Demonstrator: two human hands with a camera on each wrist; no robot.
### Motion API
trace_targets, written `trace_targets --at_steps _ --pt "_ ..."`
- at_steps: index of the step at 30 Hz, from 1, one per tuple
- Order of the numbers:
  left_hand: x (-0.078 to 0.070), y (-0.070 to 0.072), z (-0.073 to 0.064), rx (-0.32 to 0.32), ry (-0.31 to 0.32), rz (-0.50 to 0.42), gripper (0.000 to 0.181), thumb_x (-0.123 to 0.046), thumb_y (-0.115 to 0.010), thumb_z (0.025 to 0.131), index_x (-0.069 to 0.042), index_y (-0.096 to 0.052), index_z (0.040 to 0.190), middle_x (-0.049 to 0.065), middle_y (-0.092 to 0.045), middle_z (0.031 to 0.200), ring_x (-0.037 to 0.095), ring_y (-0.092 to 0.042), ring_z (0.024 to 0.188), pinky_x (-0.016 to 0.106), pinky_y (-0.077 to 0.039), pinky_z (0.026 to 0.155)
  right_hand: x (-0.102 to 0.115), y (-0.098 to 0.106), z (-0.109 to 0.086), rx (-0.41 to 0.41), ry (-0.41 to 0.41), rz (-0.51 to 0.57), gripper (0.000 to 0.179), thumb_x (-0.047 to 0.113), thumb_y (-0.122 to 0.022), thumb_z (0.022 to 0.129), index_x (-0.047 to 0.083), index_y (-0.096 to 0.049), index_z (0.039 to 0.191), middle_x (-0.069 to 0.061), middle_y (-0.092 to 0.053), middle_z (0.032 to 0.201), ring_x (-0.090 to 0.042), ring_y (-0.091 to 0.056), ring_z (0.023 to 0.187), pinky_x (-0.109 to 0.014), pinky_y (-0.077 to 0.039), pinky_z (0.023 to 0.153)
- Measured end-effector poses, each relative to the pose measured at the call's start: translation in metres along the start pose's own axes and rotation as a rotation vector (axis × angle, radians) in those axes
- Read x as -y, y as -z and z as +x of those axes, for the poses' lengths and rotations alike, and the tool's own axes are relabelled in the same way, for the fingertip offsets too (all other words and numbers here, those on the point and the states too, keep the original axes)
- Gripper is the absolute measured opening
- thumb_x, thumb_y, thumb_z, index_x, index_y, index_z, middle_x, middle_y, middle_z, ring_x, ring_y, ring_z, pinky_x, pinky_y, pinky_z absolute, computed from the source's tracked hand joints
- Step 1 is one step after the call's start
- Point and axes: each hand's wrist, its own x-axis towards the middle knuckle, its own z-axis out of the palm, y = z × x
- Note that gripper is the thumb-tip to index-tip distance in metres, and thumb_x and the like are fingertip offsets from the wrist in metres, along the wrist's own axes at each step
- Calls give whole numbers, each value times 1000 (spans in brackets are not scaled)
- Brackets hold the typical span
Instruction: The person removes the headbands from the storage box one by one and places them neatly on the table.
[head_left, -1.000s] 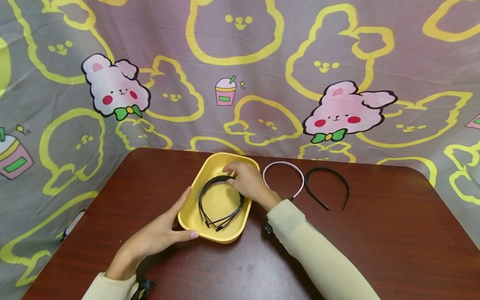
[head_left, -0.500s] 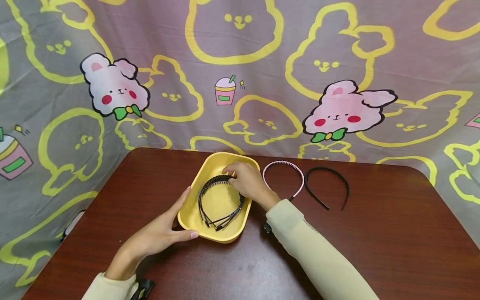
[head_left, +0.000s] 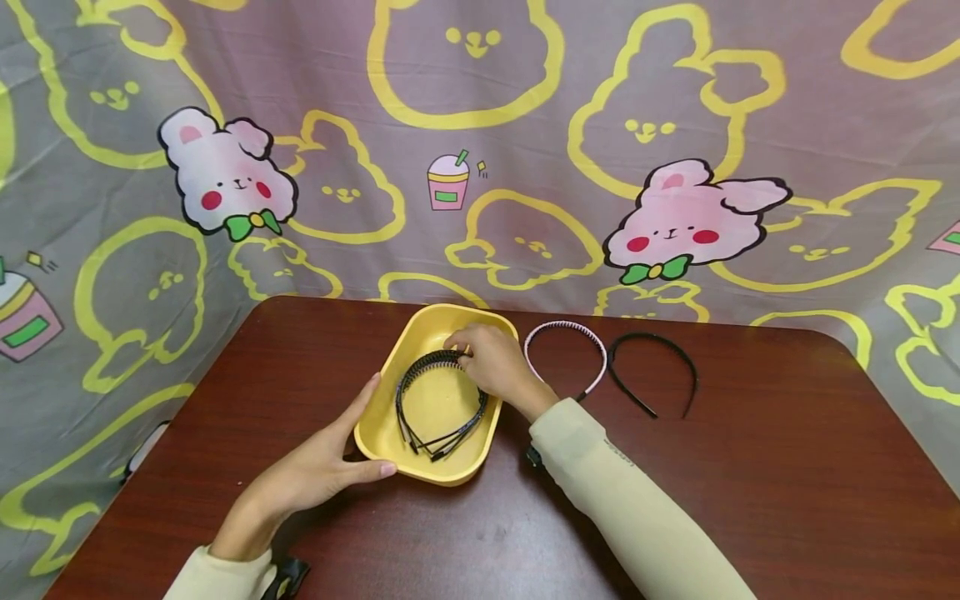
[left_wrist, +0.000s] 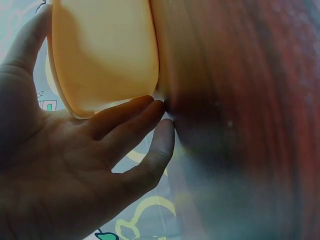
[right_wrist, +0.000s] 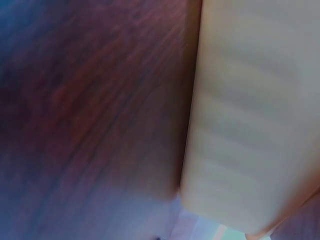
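A yellow plastic basin [head_left: 442, 398] stands on the table, holding a bundle of black toothed headbands [head_left: 433, 360]. My left hand [head_left: 318, 467] grips the basin's near left corner, thumb at the near rim and fingers along the left side; in the left wrist view the fingers lie against its wall. Inside the basin, my right hand [head_left: 497, 360] pinches the bundle at its upper right, its fingertips partly hidden. The right wrist view shows mostly the basin's outer wall [right_wrist: 240, 115], and the hand is out of sight there.
To the right of the basin lie a pink-and-black coiled headband [head_left: 604, 358] and a plain black headband [head_left: 654, 337]. The dark red-brown wooden table [head_left: 750, 475] meets a curtain [head_left: 517, 150] printed with cartoon rabbits along its back and sides.
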Motion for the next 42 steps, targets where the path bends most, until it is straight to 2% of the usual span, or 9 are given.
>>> trace_targets --at_steps 4,10,13,19,24,33,37,39,42 --pt "0 0 0 1 -1 1 115 -46 -82 89 -30 -3 170 8 -12 177 35 -20 158 53 -24 123 0 0 0 0 -6 5 30 -5 -71 87 13 -82 108 -5 -73 94 -20 -67 85 -35 -53 77" --pt "0 0 0 2 -5 -4 115 -45 -83 89 -32 -2 170 9 -12 177 37 -20 158 63 -22 121 0 0 -1 -17 -7 29 30 -7 -70 88 13 -81 107 -6 -73 94 -20 -66 84 -36 -53 76" --pt "0 0 0 -1 -6 -4 115 -45 -83 89 -31 -3 170 8 -13 177 36 -20 158 52 -23 124 0 1 -1 -25 -2 48 31 -9 -68 87 12 -81 106 -7 -73 93 -20 -65 83 -35 -53 75" --pt "0 0 0 -6 -19 -5 114 -45 -82 89 -28 -4 170 10 -14 177 37 -22 158 46 -24 125 -1 3 0 -47 25 85 34 -13 -67 85 9 -82 105 -8 -73 90 -21 -66 82 -34 -53 76" --pt "2 -1 1 -2 -5 -8 114 -45 -83 89 -30 -4 170 7 -14 177 35 -21 158 30 -21 123 -4 4 0 -52 38 153 33 -14 -66 84 7 -82 104 -10 -73 88 -20 -66 80 -31 -54 76" --pt "3 -1 1 -5 -12 -8 114 -44 -82 89 -30 -4 170 7 -14 177 35 -21 158 37 -21 125 0 13 -2 -37 15 272 32 -13 -65 86 6 -81 106 -11 -74 90 -19 -65 81 -27 -51 74" --pt "4 -1 2 -10 -15 -12 114 -45 -83 89 -31 -5 170 7 -14 177 34 -21 158 21 -20 121 5 19 -2 -44 21 263 31 -11 -66 87 7 -82 106 -10 -75 92 -19 -65 83 -27 -51 75" --pt "4 -1 2 -14 -15 -11 114 -45 -83 89 -30 -5 170 7 -15 177 34 -22 158 19 -20 120 6 22 -2 -44 23 265 30 -11 -66 88 7 -82 106 -10 -76 93 -19 -66 84 -27 -51 76" --pt "3 -1 1 -15 -9 -2 114 -45 -83 89 -30 -5 170 8 -16 177 35 -22 158 29 -21 124 7 26 -5 -43 27 274 31 -11 -65 87 7 -82 106 -10 -76 95 -20 -66 85 -27 -51 76"
